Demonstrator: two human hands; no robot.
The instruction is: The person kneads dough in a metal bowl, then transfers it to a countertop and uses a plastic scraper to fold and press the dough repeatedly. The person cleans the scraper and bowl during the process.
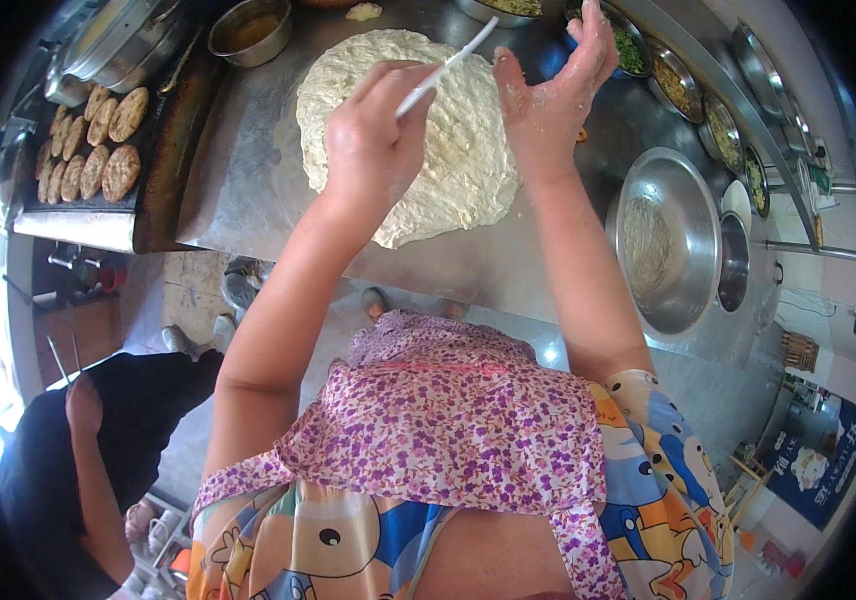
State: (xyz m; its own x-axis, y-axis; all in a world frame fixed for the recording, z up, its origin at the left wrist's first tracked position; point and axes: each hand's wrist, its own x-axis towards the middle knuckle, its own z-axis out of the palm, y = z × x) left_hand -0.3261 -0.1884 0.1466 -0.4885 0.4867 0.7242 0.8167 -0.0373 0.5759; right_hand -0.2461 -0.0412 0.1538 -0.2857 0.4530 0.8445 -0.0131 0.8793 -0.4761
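A large, flattened mass of pale dough (465, 172) lies on the steel worktop (248, 150). Above its middle, my left hand (379, 124) is closed on a white plastic scraper (446, 67), which slants up to the right. My right hand (555, 94) is raised at the dough's right edge, fingers spread, with bits of dough stuck to the skin and nothing held. Whether the right hand touches the dough cannot be told.
Browned flatbreads (121, 174) lie on a griddle at left, below large metal pots. A bowl of brown liquid (251, 30) stands behind. At right are a big steel basin (668, 247) and bowls of fillings (675, 79). Another person in black (97, 450) holds tongs at lower left.
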